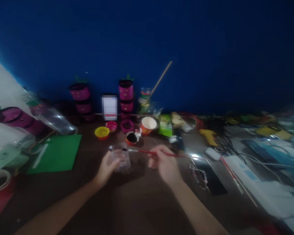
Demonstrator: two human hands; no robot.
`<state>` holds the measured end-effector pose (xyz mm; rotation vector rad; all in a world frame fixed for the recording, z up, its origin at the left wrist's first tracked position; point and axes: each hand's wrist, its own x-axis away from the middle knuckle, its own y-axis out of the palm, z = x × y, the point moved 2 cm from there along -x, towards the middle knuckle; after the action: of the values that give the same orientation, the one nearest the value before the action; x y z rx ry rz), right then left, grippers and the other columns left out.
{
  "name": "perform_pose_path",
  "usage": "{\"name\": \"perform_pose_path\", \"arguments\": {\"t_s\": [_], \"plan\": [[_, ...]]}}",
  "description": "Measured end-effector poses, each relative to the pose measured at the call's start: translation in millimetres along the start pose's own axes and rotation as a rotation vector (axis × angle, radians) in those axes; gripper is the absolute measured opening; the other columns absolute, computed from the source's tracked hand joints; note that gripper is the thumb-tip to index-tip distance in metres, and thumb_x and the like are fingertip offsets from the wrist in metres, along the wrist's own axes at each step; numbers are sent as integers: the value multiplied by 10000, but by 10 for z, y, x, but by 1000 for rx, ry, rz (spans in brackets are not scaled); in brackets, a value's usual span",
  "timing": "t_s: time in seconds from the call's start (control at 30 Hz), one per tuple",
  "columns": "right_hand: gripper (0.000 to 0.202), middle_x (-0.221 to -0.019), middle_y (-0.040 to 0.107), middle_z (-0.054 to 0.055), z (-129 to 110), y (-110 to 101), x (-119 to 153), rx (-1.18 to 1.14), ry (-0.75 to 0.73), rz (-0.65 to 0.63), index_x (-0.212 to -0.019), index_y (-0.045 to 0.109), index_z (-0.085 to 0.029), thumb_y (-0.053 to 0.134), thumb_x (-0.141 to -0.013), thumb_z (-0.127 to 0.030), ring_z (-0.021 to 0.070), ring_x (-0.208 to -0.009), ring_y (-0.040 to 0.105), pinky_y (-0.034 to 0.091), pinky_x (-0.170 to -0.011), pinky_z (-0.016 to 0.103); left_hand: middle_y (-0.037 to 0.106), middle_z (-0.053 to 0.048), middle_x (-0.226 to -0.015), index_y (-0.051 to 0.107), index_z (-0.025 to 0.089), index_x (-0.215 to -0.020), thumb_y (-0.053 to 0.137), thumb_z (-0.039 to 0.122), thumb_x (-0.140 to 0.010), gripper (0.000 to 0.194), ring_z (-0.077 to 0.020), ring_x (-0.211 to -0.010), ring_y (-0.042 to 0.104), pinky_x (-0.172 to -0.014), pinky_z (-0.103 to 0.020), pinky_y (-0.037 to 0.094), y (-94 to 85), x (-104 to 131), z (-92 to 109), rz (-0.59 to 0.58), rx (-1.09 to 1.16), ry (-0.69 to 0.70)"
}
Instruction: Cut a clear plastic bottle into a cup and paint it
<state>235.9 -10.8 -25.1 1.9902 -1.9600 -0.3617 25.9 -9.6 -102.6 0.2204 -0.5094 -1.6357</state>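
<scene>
My left hand (109,166) is closed round a clear plastic piece (123,163), cut like a cup or bottle bottom. In my right hand (164,163) is a red-handled paintbrush (147,152), gripped between the fingers. The brush lies nearly level, with its dark tip pointing left at the plastic piece's upper edge; whether they touch is too blurred to tell. Just behind the hands stands a small cup with dark contents (131,138), next to a yellow cup (102,133), a pink cup (111,126) and a white-lined paper cup (149,124).
Purple banded containers (126,93) stand along the blue wall. A green sheet (57,153) and a clear bottle (55,119) lie at left. On the right are a black phone (214,179), a yellow glue gun (209,137), cables and a white power strip (247,173).
</scene>
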Motion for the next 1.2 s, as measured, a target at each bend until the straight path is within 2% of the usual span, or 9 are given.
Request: {"name": "perform_pose_path", "arguments": {"t_s": [0.07,0.17,0.3,0.43,0.57,0.77,0.9,1.07,1.2], "plan": [[206,-634,669,-4,92,14,-5,-60,20,-30,-727,573,-186,653,-746,-374,119,-398,579,408,-365,212,684,-83,-905,574,158,-1010,744,344,-680,415,-251,-855,669,-794,-419,528,-2,-7,-18,-4,-12,-7],[223,-628,671,-16,209,-28,-4,-163,38,10,-728,564,-195,668,-730,-392,113,-393,579,401,-366,199,681,-88,-919,567,154,-1041,747,340,-676,448,-248,-856,666,-788,-410,532,16,-8,-24,-32,-38,-13],[196,-627,667,-18,209,-122,16,-190,25,55,-753,586,-202,668,-729,-379,106,-412,579,419,-394,200,683,-75,-925,558,164,-1046,767,317,-651,472,-239,-867,666,-809,-389,525,70,-1,30,-14,-58,-18],[146,-638,660,-8,138,-180,44,-110,-51,64,-745,598,-198,667,-729,-325,108,-436,577,428,-410,208,689,-104,-1014,536,172,-1088,787,303,-620,547,-253,-904,669,-833,-384,513,120,3,80,16,-91,-38],[112,-625,660,-4,147,-203,72,-6,-114,87,-712,610,-190,679,-719,-279,121,-447,582,448,-431,234,688,-116,-1045,542,172,-1076,793,268,-614,534,-268,-975,652,-880,-398,497,116,-13,40,-36,-101,-33],[103,-594,651,0,233,-200,120,123,-118,87,-702,635,-192,679,-735,-279,129,-467,594,485,-456,253,687,-108,-1007,546,159,-1048,800,225,-602,518,-267,-965,652,-876,-405,505,106,-6,39,-32,-126,-11],[98,-603,651,5,275,-202,151,180,-128,82,-702,647,-193,662,-766,-265,127,-488,607,493,-460,244,659,-116,-1075,544,166,-1060,787,237,-623,505,-262,-985,637,-866,-395,509,145,10,89,-70,-148,-17],[36,-701,668,19,260,-195,156,215,-207,38,-743,667,-200,654,-771,-216,134,-547,636,502,-485,242,672,-79,-966,539,177,-1027,797,218,-611,490,-243,-950,644,-875,-391,505,108,-6,25,-80,-159,-44],[22,-724,669,26,229,-186,128,205,-237,16,-764,678,-196,657,-760,-195,134,-557,638,495,-482,233,664,-77,-984,540,179,-998,792,222,-619,458,-247,-991,631,-906,-399,493,89,-19,-28,-100,-153,-39]]}}
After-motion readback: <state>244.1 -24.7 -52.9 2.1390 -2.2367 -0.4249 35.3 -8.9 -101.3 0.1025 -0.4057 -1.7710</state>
